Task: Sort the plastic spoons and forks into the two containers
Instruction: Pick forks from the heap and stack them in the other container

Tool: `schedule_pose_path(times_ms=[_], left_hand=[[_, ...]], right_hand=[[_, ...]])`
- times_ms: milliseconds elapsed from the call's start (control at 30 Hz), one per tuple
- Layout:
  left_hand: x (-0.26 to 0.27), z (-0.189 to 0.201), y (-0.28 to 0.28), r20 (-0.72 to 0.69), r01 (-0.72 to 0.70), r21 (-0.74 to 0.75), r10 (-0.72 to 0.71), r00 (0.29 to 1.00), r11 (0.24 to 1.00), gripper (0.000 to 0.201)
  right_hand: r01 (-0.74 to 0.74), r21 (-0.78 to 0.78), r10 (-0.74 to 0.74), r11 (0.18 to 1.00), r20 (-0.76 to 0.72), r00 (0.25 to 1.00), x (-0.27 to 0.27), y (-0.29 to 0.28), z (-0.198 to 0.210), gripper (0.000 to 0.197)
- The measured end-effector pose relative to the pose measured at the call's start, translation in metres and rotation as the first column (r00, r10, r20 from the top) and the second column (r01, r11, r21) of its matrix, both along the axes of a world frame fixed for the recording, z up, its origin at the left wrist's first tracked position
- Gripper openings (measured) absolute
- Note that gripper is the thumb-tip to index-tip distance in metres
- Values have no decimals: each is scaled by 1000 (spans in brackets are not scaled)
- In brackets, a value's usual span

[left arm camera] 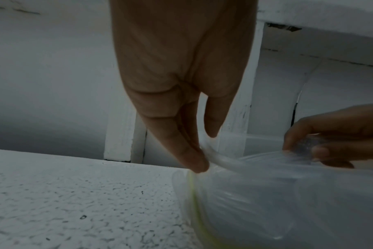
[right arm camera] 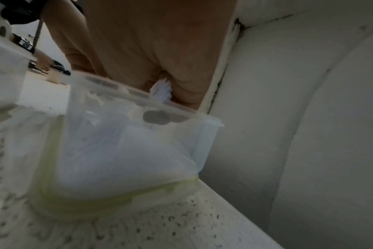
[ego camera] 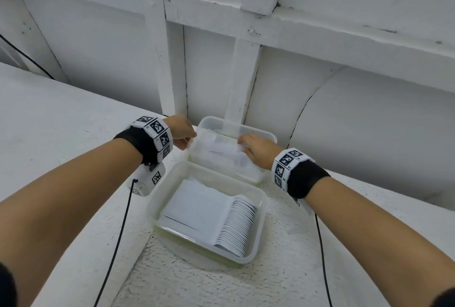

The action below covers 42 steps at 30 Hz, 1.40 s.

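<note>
Now both hands were busy at the far clear plastic box [ego camera: 267,137] on the rough white bench [ego camera: 61,119]. The left hand [ego camera: 181,130] pinched one end of a thin clear plastic bag [left arm camera: 287,190] between thumb and fingers [left arm camera: 194,158], right at the box's left edge. The right hand [ego camera: 256,150] had its fingers curled round the other end of the bag, over the box. White plastic forks [right arm camera: 162,91] poked up beside the right hand's fingers; their tips showed in the right wrist view. I could not tell how many forks the bag held.

The near clear plastic box [ego camera: 259,228] sat just in front of the far one. A tidy row of white plastic spoons [ego camera: 236,223] lay inside it, bowls stacked close together.

The bag looked soft, floppy and slippery, so a pinch at each end seemed best to keep it from sagging. The forks looked light but bendy, and their points could poke through the bag. It seemed wise to hold them by the handles, all in a bunch. The spoons looked sorted; the forks still sat in their bag.
</note>
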<state>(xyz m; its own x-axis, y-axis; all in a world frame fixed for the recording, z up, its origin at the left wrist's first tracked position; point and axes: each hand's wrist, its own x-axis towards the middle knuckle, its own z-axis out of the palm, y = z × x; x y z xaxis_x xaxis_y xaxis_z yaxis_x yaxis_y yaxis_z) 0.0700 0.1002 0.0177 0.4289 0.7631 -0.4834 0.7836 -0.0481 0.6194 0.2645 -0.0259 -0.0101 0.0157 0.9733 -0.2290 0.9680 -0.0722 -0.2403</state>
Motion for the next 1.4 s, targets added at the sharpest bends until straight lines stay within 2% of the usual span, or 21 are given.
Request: schedule_pose_path(times_ms=[100,233,333,667,1000,1067,1167,1233,1300,1400], left_hand=[[0,-3,1,10,-12,12,12,1000,1000,25],[0,-6,2,24,-23,6,22,999,1000,22],[0,-7,3,28,-24,1,24,999,1000,18],[-2,-12,5,33,-3,7,3,999,1000,16],[-2,-9,2,33,-14,16,14,999,1000,19],[-1,-3,-4,-14,17,77,-16,1000,997,21],[2,14,-19,-135,134,299,-98,986,945,16],[7,25,-33,-98,169,397,-142,985,902,17],[13,36,-54,-23,168,452,-176,984,876,26],[22,52,-95,48,210,511,-272,961,834,28]], right_hand=[[24,-73,-25,997,-5,1000,-1,2,0,32],[122,-145,-133,982,-70,989,-2,10,3,30],[112,-181,-129,977,-83,988,-4,12,9,31],[132,-145,-148,981,-107,983,-5,13,5,26],[80,-132,-95,988,-110,989,-5,11,12,27],[95,-96,-106,991,-114,988,-5,6,16,28],[97,14,-94,995,-142,985,0,-9,32,28],[98,81,-82,992,-180,980,3,-29,47,28],[110,125,-85,986,-190,978,8,-54,62,27],[164,132,-137,978,-196,971,15,-101,76,27]])
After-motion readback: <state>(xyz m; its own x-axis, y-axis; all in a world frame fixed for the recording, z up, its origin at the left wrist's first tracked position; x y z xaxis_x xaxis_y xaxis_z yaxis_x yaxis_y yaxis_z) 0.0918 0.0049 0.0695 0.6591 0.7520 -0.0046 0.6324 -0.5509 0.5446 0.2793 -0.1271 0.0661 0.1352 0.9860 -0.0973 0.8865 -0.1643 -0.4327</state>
